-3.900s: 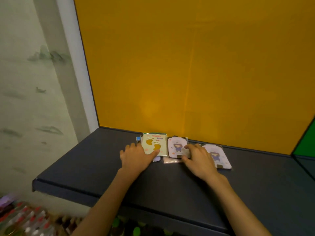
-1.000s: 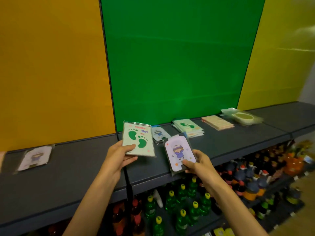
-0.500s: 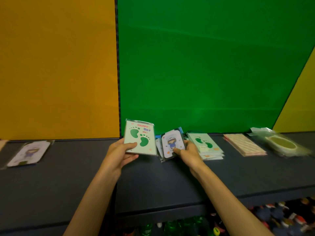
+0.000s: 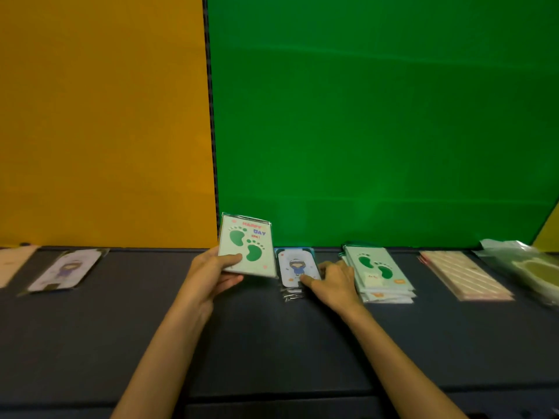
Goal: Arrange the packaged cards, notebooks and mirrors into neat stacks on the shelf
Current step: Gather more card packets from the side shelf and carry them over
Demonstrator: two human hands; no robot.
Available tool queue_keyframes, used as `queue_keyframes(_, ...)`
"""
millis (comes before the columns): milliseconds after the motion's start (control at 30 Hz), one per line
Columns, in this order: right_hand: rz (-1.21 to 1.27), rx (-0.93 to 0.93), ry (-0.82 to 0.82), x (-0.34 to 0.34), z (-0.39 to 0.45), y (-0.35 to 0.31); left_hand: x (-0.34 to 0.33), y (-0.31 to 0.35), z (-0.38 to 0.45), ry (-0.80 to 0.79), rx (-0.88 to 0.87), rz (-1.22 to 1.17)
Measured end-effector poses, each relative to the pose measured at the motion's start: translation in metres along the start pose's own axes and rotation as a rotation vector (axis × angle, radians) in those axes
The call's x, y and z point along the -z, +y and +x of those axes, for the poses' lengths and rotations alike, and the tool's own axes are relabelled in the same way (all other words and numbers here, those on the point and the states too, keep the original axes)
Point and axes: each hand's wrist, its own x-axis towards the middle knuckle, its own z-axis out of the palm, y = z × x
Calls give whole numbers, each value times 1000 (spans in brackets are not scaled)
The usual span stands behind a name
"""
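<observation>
My left hand (image 4: 211, 272) holds a packaged green footprint card (image 4: 246, 246) tilted up above the dark shelf (image 4: 272, 343). My right hand (image 4: 335, 282) rests on a small girl-picture packet (image 4: 295, 267) that lies flat on a short stack on the shelf, fingers touching its lower right edge. Just right of that hand sits a stack of green footprint notebooks (image 4: 376, 272). Another girl-picture packet (image 4: 65, 272) lies alone far to the left.
A pink striped pack (image 4: 464, 275) and a clear-wrapped greenish item (image 4: 527, 267) lie at the right. A pale card's corner (image 4: 13, 263) shows at the left edge. Orange and green back panels rise behind the shelf.
My right hand has lowered the girl-picture packet flat onto the stack beside the footprint notebooks. The left hand still holds the footprint card, and my view has dropped closer to the shelf.
</observation>
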Motion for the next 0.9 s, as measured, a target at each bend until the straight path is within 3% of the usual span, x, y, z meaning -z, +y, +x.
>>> queue_keyframes(333,-39,209,131,80,18,44,-97,-20,-1,-63,11,65)
queue_keyframes(633,-140,195,166,139,28,129,-202,-58,8,-178,158,52)
queue_keyframes(900,-129,195,134,155,35,162,-244,-89,20,-99,106,289)
